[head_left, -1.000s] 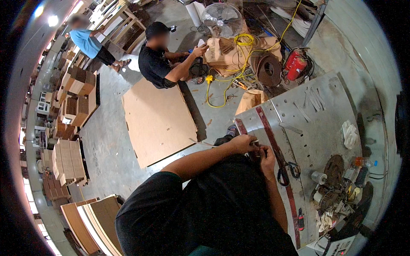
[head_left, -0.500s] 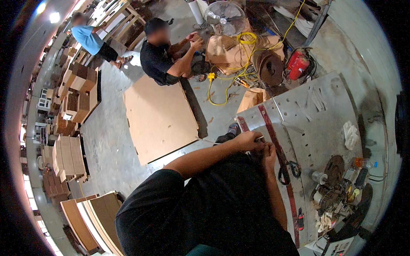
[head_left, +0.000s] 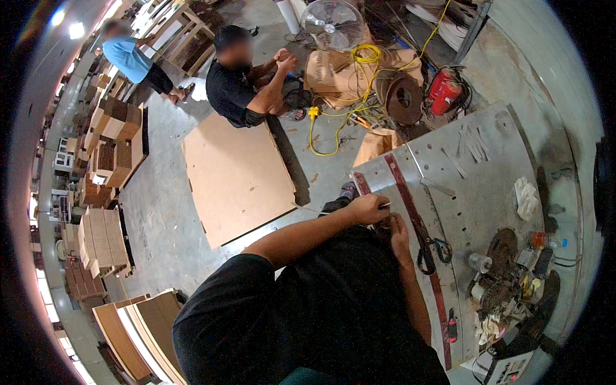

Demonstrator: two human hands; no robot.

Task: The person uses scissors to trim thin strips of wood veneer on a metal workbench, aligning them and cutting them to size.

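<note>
My left hand (head_left: 370,209) is closed in a pinch on a thin pale strip (head_left: 386,205). Its short end shows past my fingers, and a long thin tail appears to run out left beyond my forearm. Just below it is my right hand (head_left: 399,235), fingers stretched upward and apart from the left hand; no object shows in it. Both hands are over the near-left edge of a grey metal-topped table (head_left: 475,212). Black-handled scissors (head_left: 426,256) lie right of my right hand. Similar thin strips (head_left: 475,146) rest on the tabletop.
A bottle (head_left: 545,241), a cluttered pile (head_left: 504,301) and a red-black cutter (head_left: 453,327) are on the table. Cardboard (head_left: 240,183) lies on the floor, with a crouching person (head_left: 237,83) behind it. Beyond the table are a fan (head_left: 333,25), yellow cable (head_left: 327,154) and red cylinder (head_left: 444,93).
My right hand has come away from the left and a little lower, its fingers straightening. The left hand has shifted slightly left, still on the strip. The view has tilted slightly.
</note>
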